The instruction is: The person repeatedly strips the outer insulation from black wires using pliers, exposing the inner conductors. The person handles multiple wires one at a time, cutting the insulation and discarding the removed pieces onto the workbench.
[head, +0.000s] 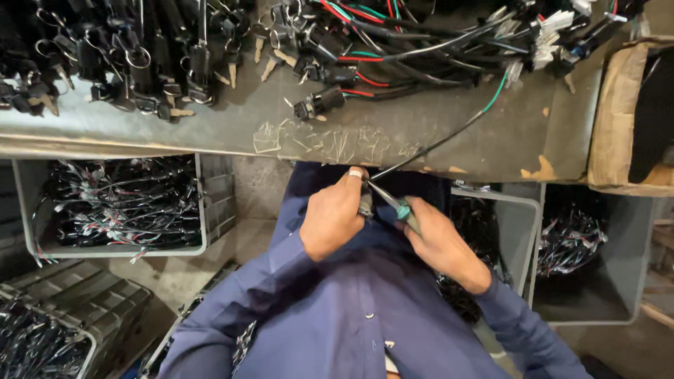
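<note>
Nearest the camera is the blue shirt (351,316), with both hands raised just in front of it. The left hand (333,214) is curled shut around a small dark switch (366,203), the thumb, which has a strip of tape at its tip, pressed over the top. The right hand (439,242) grips a screwdriver (393,202) with a green handle; its metal tip meets the switch between the two hands. A black cable (449,135) runs from the switch up over the bench edge and ends in green and red wires.

Below and to the sides stand grey bins (203,203) packed with black wire harnesses, one at the left, others at the right.

Farther off, the grey metal bench (210,123) carries a patch of crumpled clear tape (323,140) at its edge. Beyond lie a heap of key switches (319,102) with keys and a tangle of harnesses. A cardboard box (618,112) sits at the right end.
</note>
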